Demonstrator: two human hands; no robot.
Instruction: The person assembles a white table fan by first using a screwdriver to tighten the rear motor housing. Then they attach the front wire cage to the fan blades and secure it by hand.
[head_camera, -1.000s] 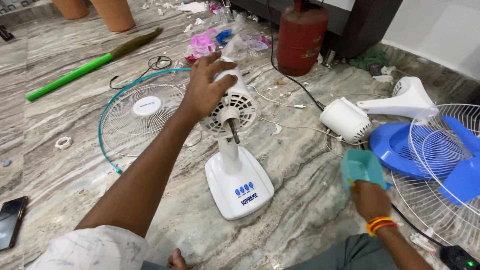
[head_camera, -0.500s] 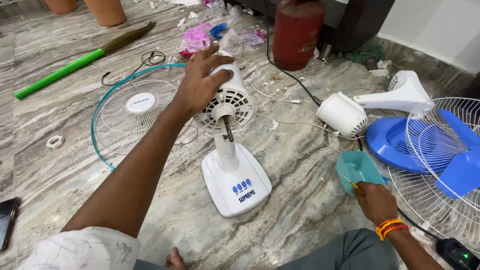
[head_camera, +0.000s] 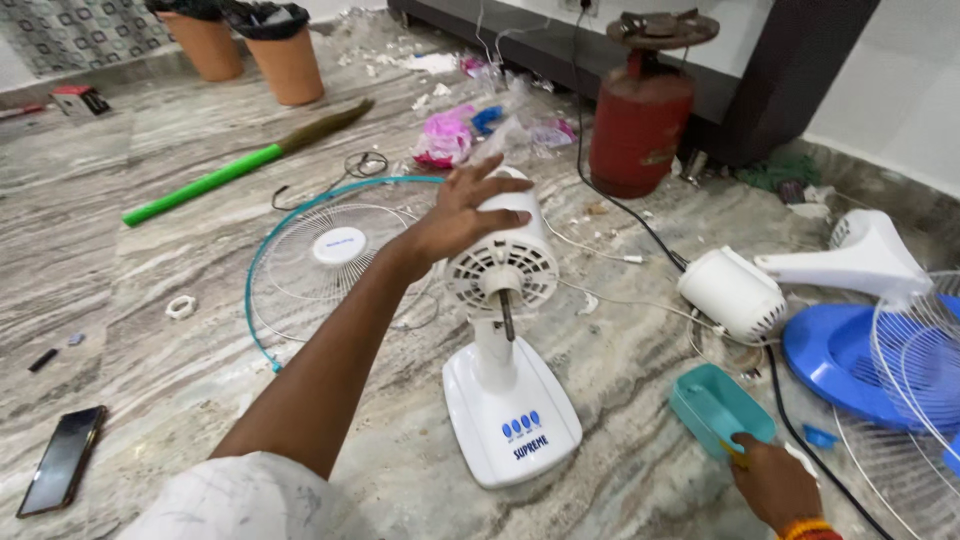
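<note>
**Table fan stripped down, motor bare**

My left hand (head_camera: 470, 215) rests on top of the white fan motor housing (head_camera: 505, 250), fingers spread and curved over it rather than pinching. The fan stands upright on its white base (head_camera: 510, 420) on the marble floor (head_camera: 150, 250), bare shaft (head_camera: 507, 315) pointing at me. Looks like the strip-down part is done: the teal-rimmed front grille (head_camera: 320, 260) lies flat just behind it, and no blade or rear guard is on the shaft. My right hand (head_camera: 775, 485) pinches the edge of a small teal tray (head_camera: 715, 405). A second fan (head_camera: 800, 285) lies apart on the right, so plenty left.
</note>
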